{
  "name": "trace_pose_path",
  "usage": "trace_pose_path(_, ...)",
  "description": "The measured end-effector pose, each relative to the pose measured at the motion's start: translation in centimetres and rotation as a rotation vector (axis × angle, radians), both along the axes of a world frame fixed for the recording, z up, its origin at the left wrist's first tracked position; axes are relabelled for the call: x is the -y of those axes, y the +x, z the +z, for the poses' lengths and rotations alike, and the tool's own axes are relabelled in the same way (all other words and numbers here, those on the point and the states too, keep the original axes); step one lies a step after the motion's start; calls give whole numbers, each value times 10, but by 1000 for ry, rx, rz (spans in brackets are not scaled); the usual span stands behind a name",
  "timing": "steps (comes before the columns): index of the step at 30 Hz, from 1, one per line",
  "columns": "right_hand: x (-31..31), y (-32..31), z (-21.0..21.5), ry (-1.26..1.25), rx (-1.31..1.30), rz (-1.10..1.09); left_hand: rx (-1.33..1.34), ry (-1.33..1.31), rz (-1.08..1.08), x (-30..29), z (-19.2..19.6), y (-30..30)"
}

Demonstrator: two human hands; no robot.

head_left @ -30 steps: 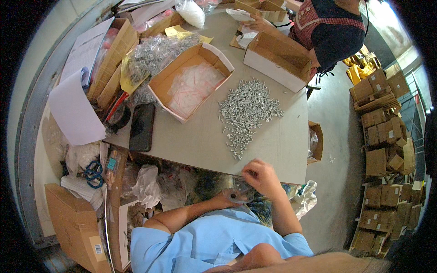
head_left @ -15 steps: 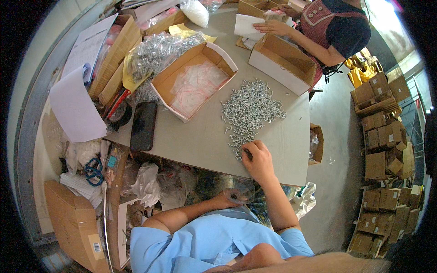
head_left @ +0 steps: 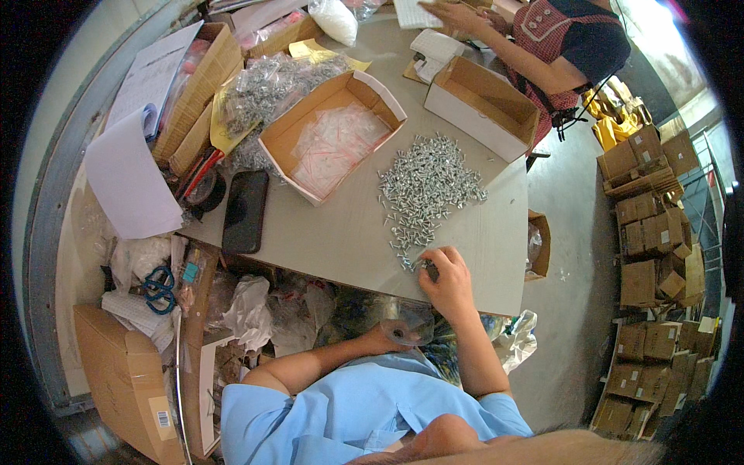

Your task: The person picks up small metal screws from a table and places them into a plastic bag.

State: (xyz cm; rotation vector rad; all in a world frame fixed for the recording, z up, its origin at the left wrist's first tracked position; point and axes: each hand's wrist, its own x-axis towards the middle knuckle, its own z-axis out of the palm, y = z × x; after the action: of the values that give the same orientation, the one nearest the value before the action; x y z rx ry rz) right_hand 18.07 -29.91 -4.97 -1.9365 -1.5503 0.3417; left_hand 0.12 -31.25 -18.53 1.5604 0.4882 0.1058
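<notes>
A heap of small silver screws (head_left: 428, 182) is spread on the grey table, tapering toward its near edge. At that near tip my right hand (head_left: 450, 285) rests with fingers curled and thumb drawn in, closed around a few screws. Below the table's edge, in front of my blue shirt, my left hand (head_left: 381, 339) is closed on a clear plastic bag (head_left: 408, 331); its fingers are partly hidden behind the bag. Left of the heap stands an open white cardboard box (head_left: 316, 194) holding many small clear zip bags (head_left: 341, 143).
A black phone (head_left: 245, 213) and a tape roll (head_left: 208, 191) lie at left, near bagged hardware (head_left: 267, 93) and papers (head_left: 128, 182). Another open box (head_left: 473, 108) stands far right, where a co-worker's hands (head_left: 457, 17) handle white sheets. Stacked cartons (head_left: 643, 232) line the right.
My right hand has shifted slightly right and its fingers have lifted from the screws' near tip. The co-worker's hands moved farther back with a white sheet. My left hand stays put.
</notes>
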Motion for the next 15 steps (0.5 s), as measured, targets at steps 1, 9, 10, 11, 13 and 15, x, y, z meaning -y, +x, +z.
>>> trace_pose_path(1, 0, 0, -1, -4, 0, 1, 15, -22, 7, 1, -6, 0)
trace_pose_path(9, 18, 4, 8, -97, 7, 105, -22, -18, -25, 0, -2, 1)
trace_pose_path(10, 24, 5, 12, -158, -22, 165, -37, -14, -10, 0, 4, 1)
trace_pose_path(11, 27, 5, 17, -219, -51, 226, -14, -21, -20, -1, -1, 0)
trace_pose_path(13, 28, 4, 31, -343, -153, 329, 34, -36, -44, -2, -7, 0)
trace_pose_path(15, 25, 3, 30, -327, -192, 314, 12, -55, -12, 0, 1, -1)
